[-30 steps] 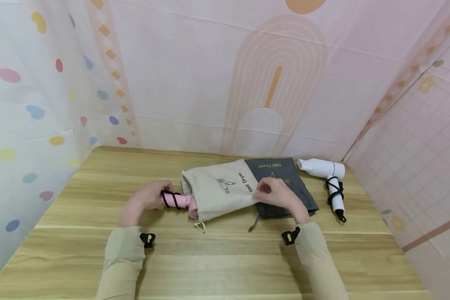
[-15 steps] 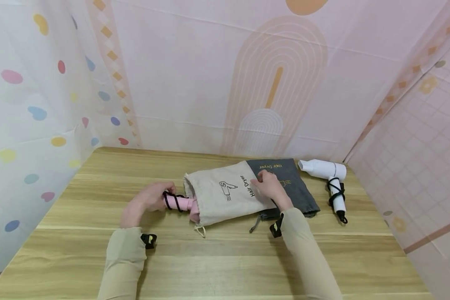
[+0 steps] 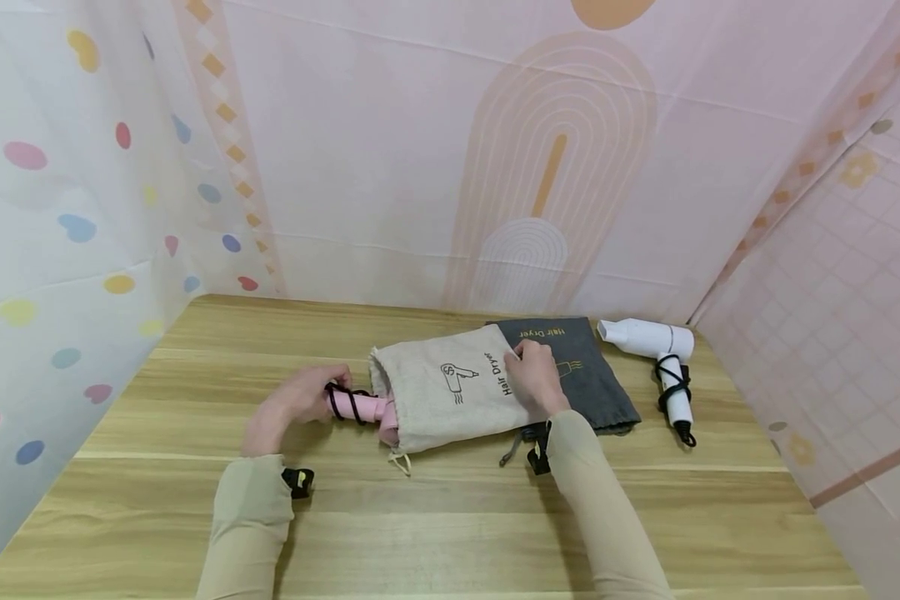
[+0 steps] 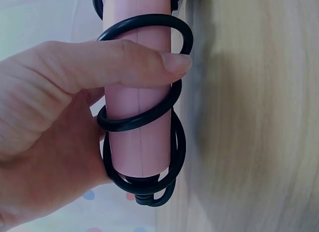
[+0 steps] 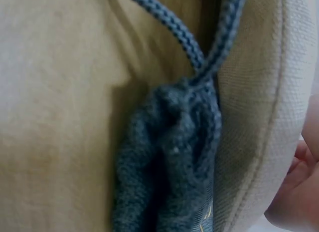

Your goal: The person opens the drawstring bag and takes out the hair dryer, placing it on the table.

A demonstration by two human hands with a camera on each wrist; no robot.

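A pink hair dryer (image 3: pixel 360 407) lies with its head inside the mouth of a beige drawstring bag (image 3: pixel 435 408); its handle sticks out to the left. My left hand (image 3: pixel 307 396) grips that handle, with the thumb laid across it and over a black cord (image 4: pixel 137 123) wound around it. At the bag's far end, my right hand (image 3: pixel 534 379) pinches the cloth near the "Hair Dryer" print. Its fingers are mostly hidden behind the beige cloth in the right wrist view. The dryer's head is largely covered by the bag.
A dark grey drawstring bag (image 3: pixel 603 387) lies flat, partly under the beige one. Its grey cord (image 5: pixel 174 30) loops out over the wooden table (image 3: pixel 420 533). To the right rests a white hair dryer (image 3: pixel 645 337) with its cord wrapped. Patterned curtains stand behind the table.
My right hand has come down and left from above the grey bag onto the beige bag's end. The beige bag has shifted slightly right. My left hand keeps its grip.
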